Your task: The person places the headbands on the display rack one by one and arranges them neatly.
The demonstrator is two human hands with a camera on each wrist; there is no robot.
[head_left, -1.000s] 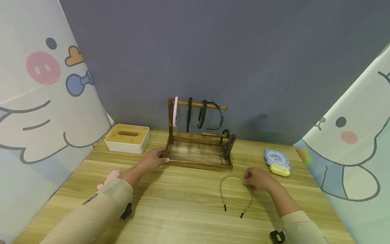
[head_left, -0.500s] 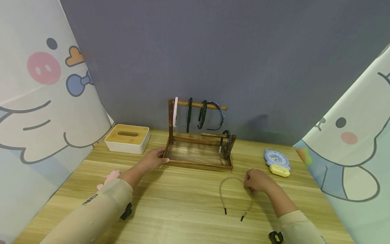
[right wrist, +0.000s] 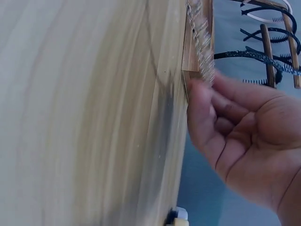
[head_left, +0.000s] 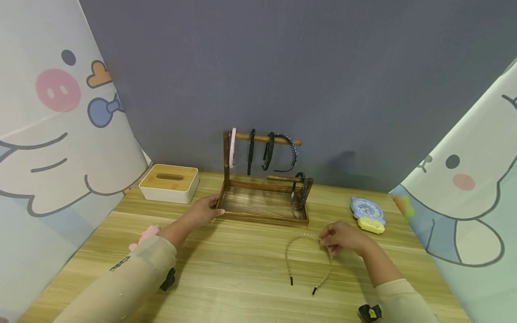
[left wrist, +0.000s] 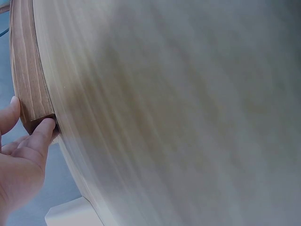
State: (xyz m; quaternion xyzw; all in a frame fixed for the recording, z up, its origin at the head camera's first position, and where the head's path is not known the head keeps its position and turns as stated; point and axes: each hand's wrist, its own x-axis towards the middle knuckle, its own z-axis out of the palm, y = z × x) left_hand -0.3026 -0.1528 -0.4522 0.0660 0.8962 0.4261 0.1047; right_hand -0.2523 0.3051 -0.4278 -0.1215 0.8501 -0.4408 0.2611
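My right hand (head_left: pixel 342 238) pinches a thin beaded headband (head_left: pixel 288 258) on its right side, between thumb and fingertips. The headband's black-tipped ends point toward me, over the table. In the right wrist view, the pinched beaded headband (right wrist: pixel 201 44) is partly blurred. My left hand (head_left: pixel 202 211) holds the left front corner of a dark wooden headband rack (head_left: pixel 262 218). In the left wrist view, thumb and fingers lie on either side of the rack's corner (left wrist: pixel 32 70). Several headbands hang on the upper bar, including a pink one (head_left: pixel 232 148). A dark headband (head_left: pixel 302 190) hangs on the lower bar.
A white tissue box (head_left: pixel 169 195) with a wooden lid stands left of the rack. To the right lie a blue clock-like item (head_left: pixel 366 210) and a yellow piece (head_left: pixel 370 225). A pink object (head_left: pixel 148 233) is partly behind my left sleeve. A grey wall rises behind.
My right hand has shifted slightly left with the beaded headband, which looks a little raised and turned. My left hand and the rack stay where they were.
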